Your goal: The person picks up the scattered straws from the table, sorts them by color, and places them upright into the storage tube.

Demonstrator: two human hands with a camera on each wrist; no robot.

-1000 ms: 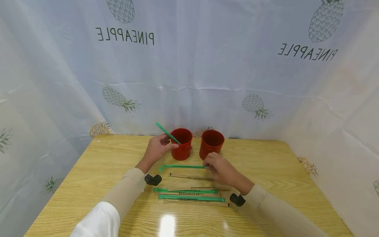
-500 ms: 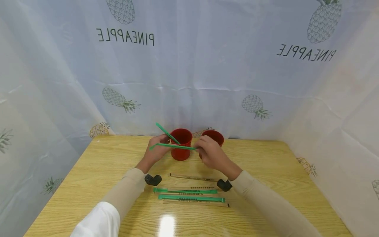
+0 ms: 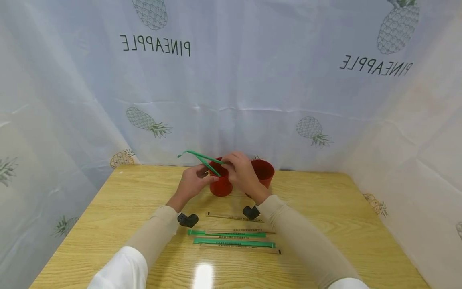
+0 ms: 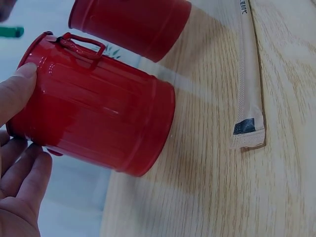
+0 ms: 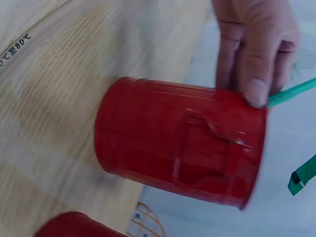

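Straw, slim, green and wrapped point(image 3: 211, 159), swings up from in front of the round red metal cup point(image 3: 221, 188) to its mouth!
My right hand point(image 3: 241, 172) pinches one end, the rest reaching left; my left hand point(image 3: 193, 181) grips the cup.

A wood-grain table point(image 3: 317, 208) is topped by two red pails point(image 3: 221, 188), stood side by side near its back edge; slim green packets point(image 3: 234, 243) and brown packets point(image 3: 234, 217) are laid crosswise in front.
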